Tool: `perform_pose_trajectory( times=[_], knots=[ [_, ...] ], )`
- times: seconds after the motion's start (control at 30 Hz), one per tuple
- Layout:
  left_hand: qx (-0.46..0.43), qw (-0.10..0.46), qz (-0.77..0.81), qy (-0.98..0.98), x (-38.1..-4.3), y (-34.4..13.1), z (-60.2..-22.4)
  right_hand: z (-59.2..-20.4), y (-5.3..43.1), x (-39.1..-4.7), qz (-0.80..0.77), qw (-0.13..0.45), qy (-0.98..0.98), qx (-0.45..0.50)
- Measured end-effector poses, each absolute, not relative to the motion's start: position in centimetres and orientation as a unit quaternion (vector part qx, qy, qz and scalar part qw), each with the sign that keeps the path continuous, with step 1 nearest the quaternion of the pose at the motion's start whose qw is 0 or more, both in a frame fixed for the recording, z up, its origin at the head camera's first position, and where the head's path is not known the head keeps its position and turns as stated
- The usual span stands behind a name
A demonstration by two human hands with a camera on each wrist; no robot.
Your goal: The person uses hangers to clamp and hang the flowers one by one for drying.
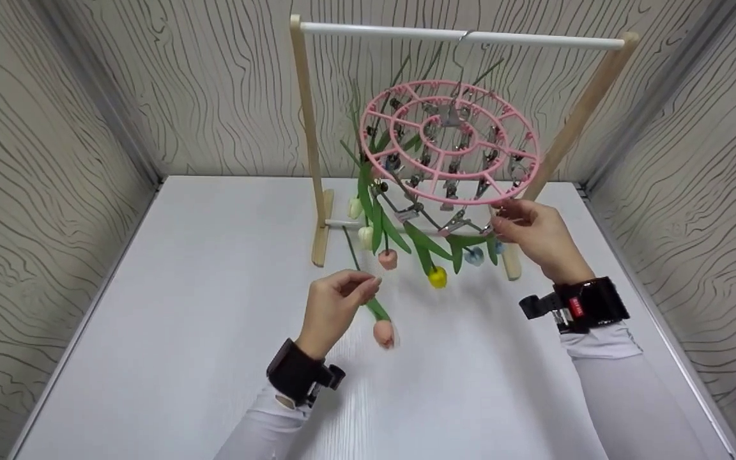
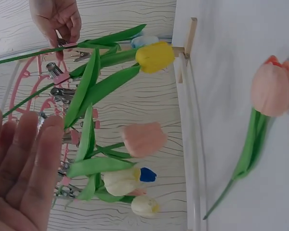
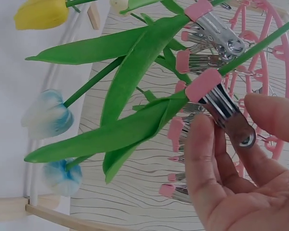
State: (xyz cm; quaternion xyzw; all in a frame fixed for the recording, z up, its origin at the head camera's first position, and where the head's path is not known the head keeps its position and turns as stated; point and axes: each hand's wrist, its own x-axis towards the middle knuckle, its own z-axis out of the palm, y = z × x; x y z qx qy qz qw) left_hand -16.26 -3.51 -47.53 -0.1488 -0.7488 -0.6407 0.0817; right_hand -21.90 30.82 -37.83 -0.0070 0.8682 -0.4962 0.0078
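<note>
My right hand [image 1: 534,233] is at the right front rim of a round pink hanger [image 1: 419,188]. Its curled fingers are around a metal clip [image 3: 229,113] with pink tips, which grips the green stem of a blue-and-white tulip [image 3: 48,115]. My left hand [image 1: 336,303] hovers over the table with relaxed fingers and holds nothing. Near it, a pink tulip [image 1: 383,333] lies on the white table, its stem pointing away. Clipped head-down along the hanger's front and left are a yellow tulip [image 1: 437,277], another pink tulip [image 1: 388,259] and white tulips [image 1: 366,237].
A wooden stand [image 1: 309,128] with a white crossbar [image 1: 381,30] carries the hanger by its hook. Several clips dangle under the pink rings. Wood-grain patterned walls [image 1: 214,83] close in the white table [image 1: 214,306] at the back and sides.
</note>
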Motion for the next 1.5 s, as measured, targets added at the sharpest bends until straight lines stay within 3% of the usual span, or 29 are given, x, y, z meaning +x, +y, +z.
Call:
perform_pose_trajectory(
  times=[0.73, 1.03, 1.5],
  knots=[
    [-0.059, 0.069, -0.618, -0.781, -15.2, -7.3, -51.0, -39.4, 31.9, -22.1, -0.484, -0.007, 0.874, 0.043],
    [-0.045, 0.072, -0.605, -0.792, -15.3, -7.4, -50.9, -39.9, 30.9, -19.1, -0.312, -0.107, 0.940, 0.087],
    [-0.029, 0.084, -0.604, -0.792, -15.9, -7.6, -51.0, -49.7, 21.7, -14.9, -0.327, -0.038, 0.944, -0.030]
  ],
)
